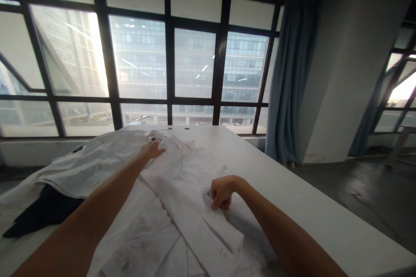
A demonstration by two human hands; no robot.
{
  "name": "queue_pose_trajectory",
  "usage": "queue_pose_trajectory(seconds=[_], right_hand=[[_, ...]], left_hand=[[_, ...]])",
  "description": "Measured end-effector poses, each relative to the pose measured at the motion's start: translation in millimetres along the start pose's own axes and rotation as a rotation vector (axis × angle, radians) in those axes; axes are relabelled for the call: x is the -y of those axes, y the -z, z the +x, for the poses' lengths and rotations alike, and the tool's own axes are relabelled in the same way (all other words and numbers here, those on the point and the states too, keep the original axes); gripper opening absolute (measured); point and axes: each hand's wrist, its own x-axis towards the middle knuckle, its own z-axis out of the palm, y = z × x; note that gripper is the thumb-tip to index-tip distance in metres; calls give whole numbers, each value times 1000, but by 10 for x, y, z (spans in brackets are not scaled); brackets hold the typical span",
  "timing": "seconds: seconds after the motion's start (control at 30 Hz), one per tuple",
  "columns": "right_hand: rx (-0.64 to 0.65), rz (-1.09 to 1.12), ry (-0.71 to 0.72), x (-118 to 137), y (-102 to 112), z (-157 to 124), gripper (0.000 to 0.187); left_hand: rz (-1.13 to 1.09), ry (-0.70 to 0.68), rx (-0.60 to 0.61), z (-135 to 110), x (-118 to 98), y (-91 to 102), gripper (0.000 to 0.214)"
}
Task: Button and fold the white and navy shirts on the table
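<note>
A white shirt (182, 186) lies spread over the white table in front of me, with its collar end away from me and a sleeve running toward the near right. My left hand (152, 150) reaches to the far end and grips the fabric by the collar, its thumb pointing right. On the shirt's right side, my right hand (222, 191) is closed, fingers curled down and pinching the cloth near the sleeve. Several creases cross the shirt's front.
To the left lies a heap of white garments (91, 164), with a dark navy cloth (45, 210) sticking out under it. The white table's (292, 207) right edge runs diagonally. Beyond stand large windows (195, 65), a blue curtain (286, 86) and a pillar (334, 78).
</note>
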Motion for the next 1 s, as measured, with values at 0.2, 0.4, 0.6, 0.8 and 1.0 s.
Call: queue_pose_trajectory(seconds=[0.2,0.4,0.6,0.8,1.0], right_hand=[[18,78,44,-82,27,29,31],[51,171,38,-140,60,-23,25],[33,198,3,-152,72,-32,24],[115,59,-6,-148,70,-23,41],[28,68,1,-118,68,-37,33]], left_hand=[[-102,155,-9,245,-157,-44,34],[-127,277,-111,507,20,38,42],[-117,246,-81,602,105,-79,39],[-97,225,-43,605,168,-157,36],[-80,225,-93,660,278,-73,35]])
